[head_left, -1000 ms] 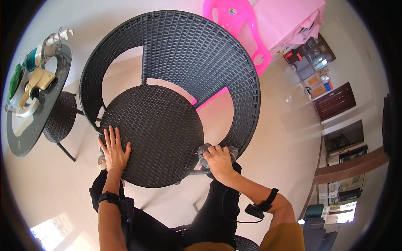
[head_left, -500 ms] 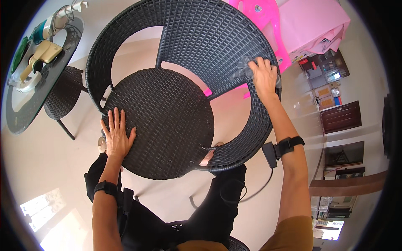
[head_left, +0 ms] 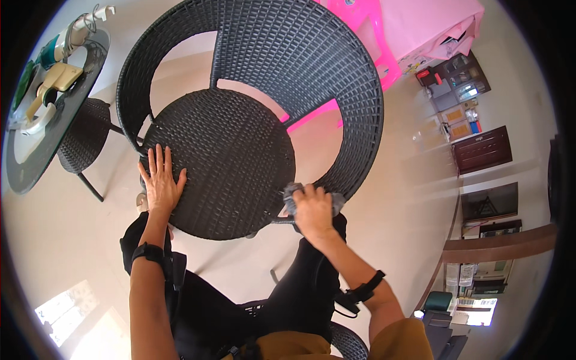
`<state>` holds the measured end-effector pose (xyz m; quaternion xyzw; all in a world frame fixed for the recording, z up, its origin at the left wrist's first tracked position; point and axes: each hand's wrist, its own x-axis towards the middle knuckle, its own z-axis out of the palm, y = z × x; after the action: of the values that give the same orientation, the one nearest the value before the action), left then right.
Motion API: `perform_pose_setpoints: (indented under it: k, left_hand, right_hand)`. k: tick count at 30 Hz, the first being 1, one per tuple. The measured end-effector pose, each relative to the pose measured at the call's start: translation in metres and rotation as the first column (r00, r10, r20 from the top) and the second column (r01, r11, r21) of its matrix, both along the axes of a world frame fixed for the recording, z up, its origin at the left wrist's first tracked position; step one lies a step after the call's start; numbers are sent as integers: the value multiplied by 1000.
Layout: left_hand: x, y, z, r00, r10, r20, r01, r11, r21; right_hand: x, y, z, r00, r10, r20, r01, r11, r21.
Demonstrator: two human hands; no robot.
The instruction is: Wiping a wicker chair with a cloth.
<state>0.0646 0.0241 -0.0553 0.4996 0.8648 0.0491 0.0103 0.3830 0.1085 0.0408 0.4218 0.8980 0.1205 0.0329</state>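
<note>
A black woven wicker chair (head_left: 225,156) stands before me, its round seat toward me and its curved backrest (head_left: 288,54) at the far side. My left hand (head_left: 162,186) lies flat on the left edge of the seat, fingers spread. My right hand (head_left: 315,213) is closed on a crumpled grey cloth (head_left: 337,203), pressed against the near right end of the chair's armrest (head_left: 360,144). Part of that armrest end is hidden under the hand and cloth.
At the left, a glass-topped table (head_left: 36,159) carries a cream-coloured tool and other items, with a wicker stool (head_left: 87,135) beside it. Behind the chair are a pink plastic chair (head_left: 384,51) and a pink-covered table (head_left: 432,24). My legs (head_left: 306,276) are close to the near side.
My right hand has moved with the cloth from the right part of the backrest down to the near armrest end. The left hand stays on the seat; the view has shifted slightly.
</note>
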Motion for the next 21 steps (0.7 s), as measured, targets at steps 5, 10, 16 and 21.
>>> perform_pose_setpoints:
  k: [5,10,16,21]
  left_hand:
    - [2,3,0,1000,-4,17,3,1000,14]
    - [4,3,-6,999,-9,45,8,1000,24]
    - [-2,-4,-9,1000,2,15,-2,1000,-5]
    - [2,2,-5,1000,-7,1,7,1000,-5]
  right_hand:
    - [-16,-35,-39,1000,0,-9,-1,1000,-29]
    - [22,-22,1,984,123,-130,-137,984,-109]
    - [64,52,55,956,-4,-294,94,951,295]
    - [53,149,99,767,87,-635,164,931,326]
